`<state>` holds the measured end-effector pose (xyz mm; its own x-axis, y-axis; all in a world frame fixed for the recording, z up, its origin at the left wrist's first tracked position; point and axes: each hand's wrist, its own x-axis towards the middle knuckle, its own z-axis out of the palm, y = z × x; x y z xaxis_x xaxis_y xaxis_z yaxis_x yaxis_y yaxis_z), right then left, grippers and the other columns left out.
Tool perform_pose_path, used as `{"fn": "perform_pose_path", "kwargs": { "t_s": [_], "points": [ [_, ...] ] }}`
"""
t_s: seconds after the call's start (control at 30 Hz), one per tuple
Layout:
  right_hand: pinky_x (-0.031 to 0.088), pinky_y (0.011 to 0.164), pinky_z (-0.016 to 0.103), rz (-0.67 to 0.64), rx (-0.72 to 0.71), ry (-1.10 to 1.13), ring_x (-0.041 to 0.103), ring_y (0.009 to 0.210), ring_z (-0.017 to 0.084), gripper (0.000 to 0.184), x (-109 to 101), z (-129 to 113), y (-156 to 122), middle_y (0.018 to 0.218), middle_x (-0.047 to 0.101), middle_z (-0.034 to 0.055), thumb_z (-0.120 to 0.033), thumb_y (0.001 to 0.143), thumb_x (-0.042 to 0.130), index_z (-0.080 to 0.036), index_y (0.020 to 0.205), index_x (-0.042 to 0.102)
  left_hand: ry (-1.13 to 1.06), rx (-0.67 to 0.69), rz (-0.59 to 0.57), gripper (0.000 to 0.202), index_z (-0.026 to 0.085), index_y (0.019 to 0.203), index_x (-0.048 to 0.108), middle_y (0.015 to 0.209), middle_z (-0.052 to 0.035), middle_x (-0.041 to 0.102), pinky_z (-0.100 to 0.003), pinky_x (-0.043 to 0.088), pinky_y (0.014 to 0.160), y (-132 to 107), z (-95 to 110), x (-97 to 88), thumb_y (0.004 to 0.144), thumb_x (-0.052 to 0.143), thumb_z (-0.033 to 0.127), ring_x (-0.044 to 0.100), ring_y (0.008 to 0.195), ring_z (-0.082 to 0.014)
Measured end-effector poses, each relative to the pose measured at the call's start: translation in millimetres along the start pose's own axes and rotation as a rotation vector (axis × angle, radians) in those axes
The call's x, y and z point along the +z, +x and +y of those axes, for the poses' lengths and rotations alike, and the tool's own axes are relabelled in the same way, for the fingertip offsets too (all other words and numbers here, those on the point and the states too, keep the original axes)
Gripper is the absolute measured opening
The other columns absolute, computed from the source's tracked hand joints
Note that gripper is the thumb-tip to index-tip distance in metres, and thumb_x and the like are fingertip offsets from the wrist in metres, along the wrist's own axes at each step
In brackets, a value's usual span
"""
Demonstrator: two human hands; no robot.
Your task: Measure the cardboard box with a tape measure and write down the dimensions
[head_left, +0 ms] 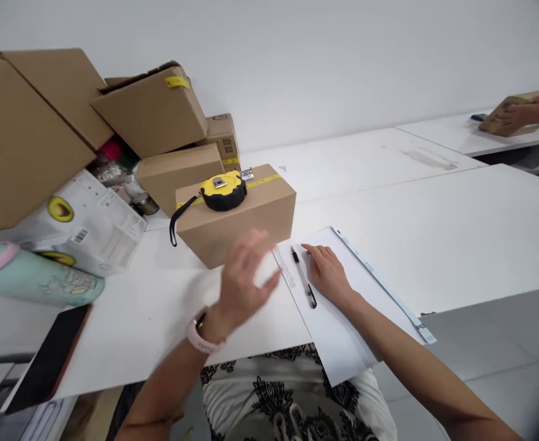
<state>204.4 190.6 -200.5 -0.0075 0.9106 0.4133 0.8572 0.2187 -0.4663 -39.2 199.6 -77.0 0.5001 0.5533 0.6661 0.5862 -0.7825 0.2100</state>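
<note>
My left hand (244, 275) hovers over the white table, fingers spread and a little blurred, just in front of a small cardboard box (242, 214). A yellow and black tape measure (223, 190) lies on top of that box, its strap hanging off the left side. My right hand (327, 269) lies flat, fingers stretched out, on a white sheet of paper (343, 318). A black pen (304, 277) lies on the sheet just left of that hand. A printed strip (284, 266) runs along the sheet's left edge.
Larger cardboard boxes (154, 110) are piled at the back left, with a white avocado-printed carton (90, 220) and a mint-green bottle (35, 275) in front. A dark phone (49, 358) lies at the near left edge. Another person's hand (522, 113) holds a package at the far right.
</note>
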Motion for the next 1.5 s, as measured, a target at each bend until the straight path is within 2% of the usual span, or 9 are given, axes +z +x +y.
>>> {"fn": "perform_pose_path", "kwargs": {
  "t_s": [0.1, 0.23, 0.4, 0.57, 0.7, 0.93, 1.1, 1.33, 1.5],
  "points": [
    [0.049, 0.085, 0.044, 0.013, -0.006, 0.005, 0.059, 0.099, 0.031, 0.043, 0.3, 0.3, 0.8, 0.105, 0.070, 0.0131, -0.010, 0.096, 0.039, -0.019, 0.131, 0.061, 0.143, -0.207, 0.265, 0.063, 0.018, 0.140, 0.052, 0.152, -0.0196, 0.050, -0.059, 0.031, 0.122, 49.6, -33.7, -26.3, 0.086, 0.073, 0.043, 0.042, 0.146, -0.0366],
    [0.051, 0.085, 0.045, 0.017, -0.017, -0.004, 0.060, 0.098, 0.031, 0.039, 0.2, 0.2, 1.7, 0.105, 0.070, 0.0136, -0.010, 0.096, 0.041, -0.018, 0.127, 0.063, 0.116, -0.524, 0.040, 0.112, 0.016, 0.161, 0.027, 0.167, -0.0211, 0.031, -0.060, 0.027, 0.124, 94.2, -69.3, -44.4, 0.071, 0.084, 0.050, 0.028, 0.154, -0.0423],
    [0.052, 0.085, 0.045, 0.010, -0.012, 0.002, 0.061, 0.099, 0.031, 0.038, 1.0, -0.2, 2.6, 0.106, 0.071, 0.0136, -0.008, 0.093, 0.042, -0.019, 0.121, 0.066, 0.013, -0.661, -0.153, 0.104, 0.018, 0.157, 0.038, 0.156, -0.0184, 0.048, -0.058, 0.037, 0.117, 106.3, -87.2, -42.4, 0.070, 0.082, 0.054, 0.044, 0.144, -0.0408],
    [0.052, 0.083, 0.046, 0.145, 0.061, 0.174, 0.062, 0.100, 0.031, 0.028, -9.7, -11.2, 2.5, 0.106, 0.072, 0.0136, -0.019, 0.098, 0.043, -0.019, 0.115, 0.065, -0.094, -0.552, 0.127, 0.081, 0.019, 0.134, 0.057, 0.136, -0.0123, 0.063, -0.049, 0.045, 0.111, 81.2, -65.0, -43.2, 0.062, 0.086, 0.043, 0.059, 0.127, -0.0325],
    [0.052, 0.084, 0.044, 0.311, 0.015, 0.491, 0.065, 0.094, 0.026, 0.021, -45.1, -40.9, 9.0, 0.097, 0.071, 0.0087, -0.036, 0.102, 0.048, -0.024, 0.107, 0.064, -0.433, -0.565, 0.140, 0.088, 0.022, 0.133, 0.055, 0.129, -0.0107, 0.064, -0.045, 0.053, 0.100, 34.1, -25.7, -50.3, 0.056, 0.091, 0.045, 0.065, 0.118, -0.0307],
    [0.052, 0.083, 0.038, -0.036, -0.056, 0.915, 0.063, 0.090, 0.020, 0.039, -74.4, -89.4, 41.9, 0.099, 0.069, 0.0049, -0.056, 0.092, 0.067, -0.024, 0.113, 0.065, -0.429, -0.473, 0.001, 0.094, 0.026, 0.139, 0.049, 0.133, -0.0106, 0.059, -0.044, 0.051, 0.106, -18.4, 13.0, -54.8, 0.058, 0.094, 0.040, 0.059, 0.128, -0.0311],
    [0.043, 0.070, 0.033, -0.153, -0.084, 0.977, 0.050, 0.070, 0.015, 0.033, -52.9, -75.3, 63.0, 0.075, 0.058, -0.0012, -0.054, 0.087, 0.071, -0.022, 0.084, 0.064, -0.413, -0.520, -0.065, 0.090, 0.025, 0.138, 0.049, 0.140, -0.0116, 0.058, -0.044, 0.052, 0.107, -29.2, -3.6, -54.8, 0.060, 0.092, 0.039, 0.059, 0.131, -0.0319],
    [0.046, 0.077, 0.035, -0.102, 0.035, 1.063, 0.056, 0.077, 0.016, 0.037, -52.8, -0.7, 98.0, 0.083, 0.066, 0.0011, -0.055, 0.076, 0.081, -0.021, 0.085, 0.071, -0.351, -0.743, -0.054, 0.107, 0.022, 0.151, 0.043, 0.141, -0.0129, 0.061, -0.049, 0.051, 0.110, -63.4, -66.2, -84.5, 0.059, 0.091, 0.046, 0.063, 0.127, -0.0343],
    [0.051, 0.083, 0.040, -0.089, 0.084, 1.009, 0.063, 0.084, 0.021, 0.045, -26.0, 13.6, 115.3, 0.092, 0.074, 0.0053, -0.061, 0.071, 0.084, -0.022, 0.092, 0.077, -0.263, -0.798, -0.169, 0.115, 0.022, 0.160, 0.034, 0.148, -0.0132, 0.057, -0.052, 0.042, 0.118, -72.9, -104.5, -102.8, 0.062, 0.089, 0.050, 0.056, 0.137, -0.0362]
  ]
}}
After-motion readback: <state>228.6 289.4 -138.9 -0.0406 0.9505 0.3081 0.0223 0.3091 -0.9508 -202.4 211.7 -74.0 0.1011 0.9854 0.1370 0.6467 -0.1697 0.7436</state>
